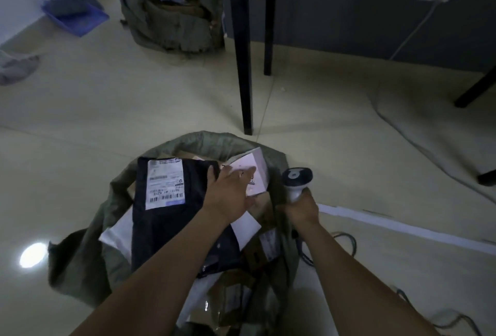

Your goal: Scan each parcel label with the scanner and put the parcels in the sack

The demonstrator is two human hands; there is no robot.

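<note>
Head view: your left hand (230, 193) lies flat, fingers straight and spread. The fingertips rest on a pale box (259, 168) and the thumb touches the edge of the black parcel (171, 223) beside it. The black parcel lies on top of the load in the open green sack (80, 260) on the floor, with its white label (166, 184) facing up and the barcodes visible. More cardboard and white parcels sit under and around it inside the sack. Your right hand (300, 211) is clamped around the grip of the white scanner (296, 178), held upright just beside the sack's right rim. Farther back, a second sack (171, 21) sits near dark table legs (244, 67), with a blue tray (76, 17) to its left.
</note>
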